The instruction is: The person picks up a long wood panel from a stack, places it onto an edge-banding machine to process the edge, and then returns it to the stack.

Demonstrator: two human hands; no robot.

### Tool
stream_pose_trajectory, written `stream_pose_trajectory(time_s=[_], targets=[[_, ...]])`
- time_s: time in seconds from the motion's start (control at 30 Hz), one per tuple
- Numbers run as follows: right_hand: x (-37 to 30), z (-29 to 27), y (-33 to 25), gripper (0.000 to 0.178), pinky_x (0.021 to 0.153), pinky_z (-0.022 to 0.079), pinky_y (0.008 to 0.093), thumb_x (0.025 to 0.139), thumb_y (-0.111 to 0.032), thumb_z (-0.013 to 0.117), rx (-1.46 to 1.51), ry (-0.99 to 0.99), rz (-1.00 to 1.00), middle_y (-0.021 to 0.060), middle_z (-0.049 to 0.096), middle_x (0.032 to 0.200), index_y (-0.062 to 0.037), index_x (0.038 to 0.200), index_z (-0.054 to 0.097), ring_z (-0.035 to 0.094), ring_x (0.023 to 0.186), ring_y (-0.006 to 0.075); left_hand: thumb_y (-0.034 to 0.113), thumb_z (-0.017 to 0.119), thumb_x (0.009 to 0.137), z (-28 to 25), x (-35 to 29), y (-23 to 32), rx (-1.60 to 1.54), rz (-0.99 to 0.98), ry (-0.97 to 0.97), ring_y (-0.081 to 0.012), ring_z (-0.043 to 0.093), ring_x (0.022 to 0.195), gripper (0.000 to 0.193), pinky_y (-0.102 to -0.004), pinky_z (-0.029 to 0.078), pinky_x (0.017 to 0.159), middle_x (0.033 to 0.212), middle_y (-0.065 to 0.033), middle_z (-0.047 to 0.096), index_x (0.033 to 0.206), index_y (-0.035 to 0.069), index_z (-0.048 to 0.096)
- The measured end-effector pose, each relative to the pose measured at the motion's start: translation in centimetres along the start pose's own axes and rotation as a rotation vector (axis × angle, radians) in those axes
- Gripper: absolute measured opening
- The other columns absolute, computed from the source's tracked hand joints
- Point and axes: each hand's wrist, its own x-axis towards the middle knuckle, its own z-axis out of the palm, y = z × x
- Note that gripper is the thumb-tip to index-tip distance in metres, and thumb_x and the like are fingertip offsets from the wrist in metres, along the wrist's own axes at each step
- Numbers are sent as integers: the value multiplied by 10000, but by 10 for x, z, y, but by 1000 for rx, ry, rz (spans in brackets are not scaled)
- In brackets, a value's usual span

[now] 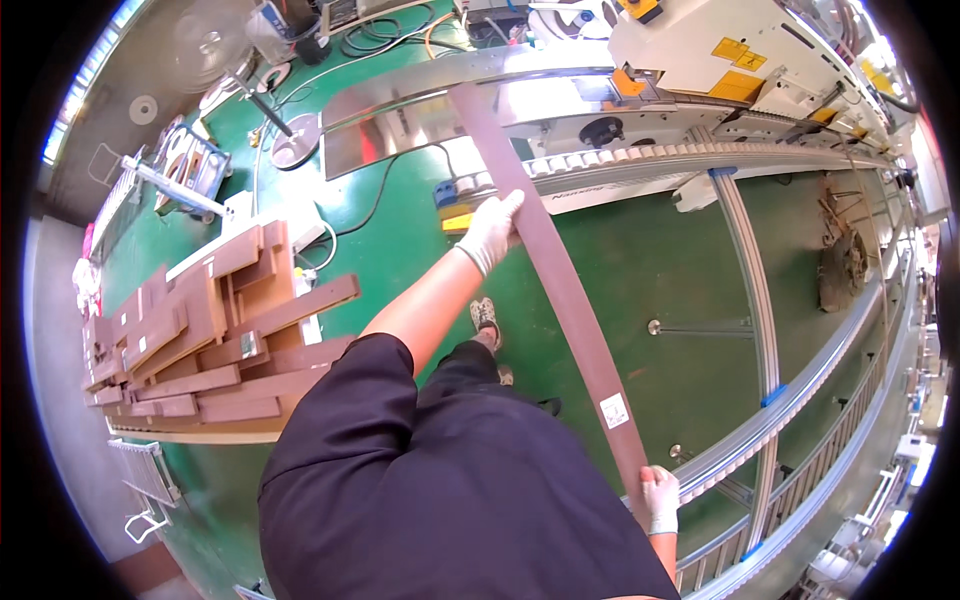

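A long, narrow brown board (560,285) with a white label near its near end slants across in front of me. My left hand (491,232), in a white glove, grips the board's left edge past its middle. At the near end, my gloved right hand (659,497) is closed on the board's right side. The far tip of the board lies over a shiny metal machine table (385,135). Just beyond my left hand, a roller rail (640,158) runs along the machine's front. The fingers under the board are hidden.
On the left, a stack of brown boards (215,310) lies piled unevenly. A white machine (720,55) stands at the far right. An aluminium frame with a curved roller rail (820,360) spans the right side. A round-based fan (295,142) and a blue cart (195,165) stand far left.
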Motion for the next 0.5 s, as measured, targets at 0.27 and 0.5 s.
stream_pose_trajectory(time_s=[0.27, 0.5], targets=[[186, 33, -146, 459, 930, 550, 362, 920, -380, 747, 127, 47, 9, 182, 736, 1167, -15, 1198, 723, 721, 1041, 277, 480, 574, 1039, 54, 49, 67, 1134, -5, -328, -240, 737, 804, 482, -387, 562, 709, 864, -129, 746, 967, 21, 703], [293, 12, -210, 439, 866, 551, 359, 970, -406, 709, 345, -144, 102, 156, 762, 992, 16, 1087, 743, 724, 943, 264, 563, 502, 1015, 24, 142, 127, 1578, 151, -58, -384, 703, 948, 576, -431, 546, 847, 982, -196, 748, 966, 39, 736]])
